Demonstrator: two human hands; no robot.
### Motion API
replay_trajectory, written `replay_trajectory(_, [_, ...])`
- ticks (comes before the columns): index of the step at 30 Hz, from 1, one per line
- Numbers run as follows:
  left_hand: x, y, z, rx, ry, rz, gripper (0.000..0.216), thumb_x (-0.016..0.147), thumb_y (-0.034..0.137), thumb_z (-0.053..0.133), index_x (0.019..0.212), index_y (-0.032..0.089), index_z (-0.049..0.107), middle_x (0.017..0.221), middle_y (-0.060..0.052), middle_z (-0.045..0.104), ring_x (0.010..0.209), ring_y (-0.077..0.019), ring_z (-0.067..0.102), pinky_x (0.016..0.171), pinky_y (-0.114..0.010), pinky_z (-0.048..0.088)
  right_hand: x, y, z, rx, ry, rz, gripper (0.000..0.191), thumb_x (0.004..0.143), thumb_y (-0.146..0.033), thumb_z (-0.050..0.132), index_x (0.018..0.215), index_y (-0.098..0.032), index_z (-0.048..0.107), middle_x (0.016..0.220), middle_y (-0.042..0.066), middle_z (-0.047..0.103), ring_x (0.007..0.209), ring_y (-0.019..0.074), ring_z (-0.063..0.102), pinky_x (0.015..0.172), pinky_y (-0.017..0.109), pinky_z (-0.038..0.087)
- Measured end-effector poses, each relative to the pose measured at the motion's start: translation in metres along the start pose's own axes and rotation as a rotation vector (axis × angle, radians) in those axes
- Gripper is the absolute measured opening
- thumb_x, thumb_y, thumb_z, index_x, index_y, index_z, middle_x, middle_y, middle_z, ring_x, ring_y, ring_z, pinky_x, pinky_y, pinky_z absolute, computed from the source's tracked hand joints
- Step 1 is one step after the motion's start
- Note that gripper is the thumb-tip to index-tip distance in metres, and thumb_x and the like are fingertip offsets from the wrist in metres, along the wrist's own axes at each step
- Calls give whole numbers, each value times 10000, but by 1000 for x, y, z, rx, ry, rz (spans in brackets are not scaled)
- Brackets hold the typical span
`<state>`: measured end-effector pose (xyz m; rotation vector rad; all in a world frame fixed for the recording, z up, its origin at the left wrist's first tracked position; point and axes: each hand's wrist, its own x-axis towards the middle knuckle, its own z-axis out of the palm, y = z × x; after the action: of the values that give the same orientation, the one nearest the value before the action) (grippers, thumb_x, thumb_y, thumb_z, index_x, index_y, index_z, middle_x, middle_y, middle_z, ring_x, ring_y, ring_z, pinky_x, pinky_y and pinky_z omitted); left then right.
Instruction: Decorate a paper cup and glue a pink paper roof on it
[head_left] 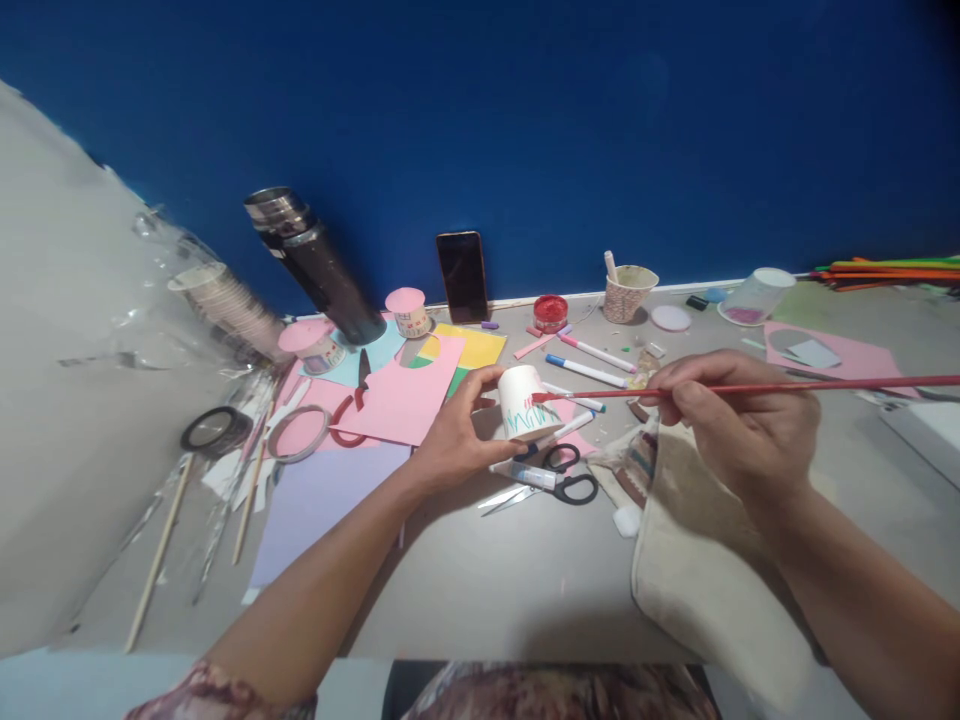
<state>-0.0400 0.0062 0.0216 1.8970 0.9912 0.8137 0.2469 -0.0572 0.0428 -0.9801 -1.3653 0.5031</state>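
Observation:
My left hand [465, 425] grips a white paper cup [519, 385], which is upside down and bears green zigzag strokes and a few red marks. Between the fingers and thumb of my right hand [739, 425] is a red-handled paintbrush [817, 385], held level. Its red tip meets the cup's side. Below the cup lie black-handled scissors [576, 488] and a small clear tube with a white label [534, 472]. An open pot of red paint [550, 313] stands behind the cup. Several markers [586, 371] lie around it.
A dark flask [330, 280], a phone [462, 277] and two pink-topped decorated cups [409, 314] stand toward the blue wall. Pink paper [409, 395] and lilac paper [322, 510] lie left, near red-handled scissors [349, 420] and tape rolls [298, 433]. A beige cloth [697, 540] lies under my right wrist.

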Motion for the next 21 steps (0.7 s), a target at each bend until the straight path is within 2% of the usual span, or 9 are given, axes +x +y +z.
replay_trajectory(7, [0, 1, 0, -4, 3, -4, 752, 745, 258, 872, 1409, 319, 526, 1513, -92, 563, 1410, -329, 542, 1200, -574, 439, 0, -2, 0, -30, -26, 10, 115, 945, -223, 708, 854, -236, 778, 737, 45, 739, 605, 183, 619, 562, 328, 487])
replay_trajectory(13, [0, 1, 0, -4, 12, 1, 766, 733, 259, 876, 1414, 318, 532, 1495, -90, 576, 1407, -328, 548, 1207, -566, 431, 2, -3, 2, 13, 51, 39, 128, 928, -260, 725, 815, -232, 777, 723, 50, 739, 587, 189, 612, 533, 329, 471])
replay_trajectory(21, [0, -2, 0, -13, 8, 20, 774, 734, 277, 882, 1423, 324, 533, 1489, -94, 581, 1398, -337, 554, 1198, -581, 434, 2, -4, 3, -21, 15, 50, 154, 948, -192, 701, 816, -219, 773, 709, 35, 739, 588, 163, 604, 539, 297, 464])
